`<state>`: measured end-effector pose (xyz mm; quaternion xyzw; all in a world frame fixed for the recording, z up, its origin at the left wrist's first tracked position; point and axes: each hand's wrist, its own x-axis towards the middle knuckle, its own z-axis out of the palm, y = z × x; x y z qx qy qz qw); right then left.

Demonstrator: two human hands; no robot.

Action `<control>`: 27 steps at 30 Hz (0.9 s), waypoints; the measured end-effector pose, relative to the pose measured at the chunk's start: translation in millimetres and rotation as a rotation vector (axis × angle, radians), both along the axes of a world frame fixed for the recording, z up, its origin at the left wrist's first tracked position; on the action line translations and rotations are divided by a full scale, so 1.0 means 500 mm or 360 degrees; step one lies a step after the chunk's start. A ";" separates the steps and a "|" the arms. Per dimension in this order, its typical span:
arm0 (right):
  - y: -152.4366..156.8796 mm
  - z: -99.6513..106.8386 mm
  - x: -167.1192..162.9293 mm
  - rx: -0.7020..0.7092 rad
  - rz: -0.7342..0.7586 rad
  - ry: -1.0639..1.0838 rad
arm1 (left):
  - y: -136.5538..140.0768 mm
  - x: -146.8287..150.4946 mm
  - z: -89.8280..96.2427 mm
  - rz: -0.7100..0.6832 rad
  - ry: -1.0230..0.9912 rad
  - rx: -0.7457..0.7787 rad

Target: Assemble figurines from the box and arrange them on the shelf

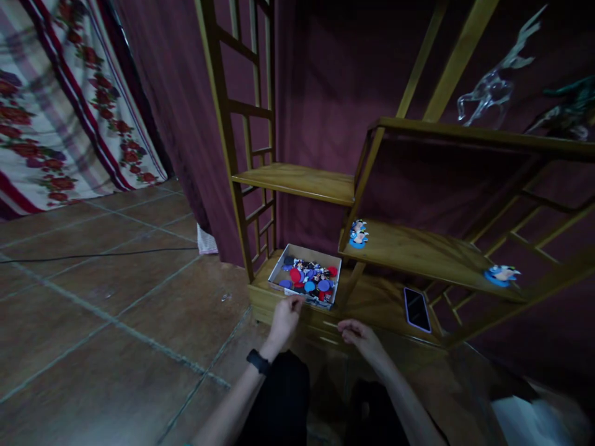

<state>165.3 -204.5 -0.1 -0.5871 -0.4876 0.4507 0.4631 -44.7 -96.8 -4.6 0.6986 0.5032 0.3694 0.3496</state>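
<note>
A shallow open cardboard box [335, 265] sits on the low shelf, filled with small flat figures and red, blue and purple discs. My left hand [287, 314], with a dark band at the wrist, is just in front of the box's near edge. Its fingers are drawn together, and what they may hold is too small to make out. My right hand [360, 336] hovers to the right, in front of the drawer fronts. Its fingers are loosely bent with the thumb apart, and nothing shows between them.
Two blue-based figures [358, 235] stand at the left end of the middle shelf [418, 251], another figure [502, 275] at its right. A phone or tablet [417, 309] lies on the lower shelf. Glass horse figurine [488, 93] above. A cable [102, 254] crosses the floor.
</note>
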 end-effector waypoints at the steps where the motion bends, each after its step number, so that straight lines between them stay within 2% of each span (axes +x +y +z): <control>1: 0.012 -0.008 0.002 -0.0016 0.0000 0.0017 | 0.030 -0.019 0.002 0.0062 0.0024 -0.0010; 5: 0.055 -0.053 0.005 -0.0103 -0.0038 0.0089 | 0.136 -0.052 0.001 0.0171 0.0229 0.0001; 9: 0.082 -0.092 0.005 -0.0106 0.0003 0.0000 | 0.203 -0.011 -0.012 0.0042 0.0409 0.0100; 14: 0.093 -0.094 0.017 -0.0013 -0.0017 -0.0191 | 0.261 0.030 -0.036 0.0014 0.0563 0.0062; 18: 0.096 -0.082 0.022 0.0037 0.0048 -0.0326 | 0.280 0.055 -0.071 -0.0280 0.0616 0.0022; 22: 0.099 -0.073 0.019 0.0053 0.0059 -0.0409 | 0.271 0.098 -0.098 -0.0518 0.0780 0.0163; 24: 0.100 -0.071 0.015 0.0056 0.0053 -0.0433 | 0.267 0.113 -0.100 -0.0570 0.0881 0.0190; 27: 0.102 -0.067 0.009 0.0041 0.0077 -0.0472 | 0.271 0.118 -0.094 -0.0554 0.0879 0.0064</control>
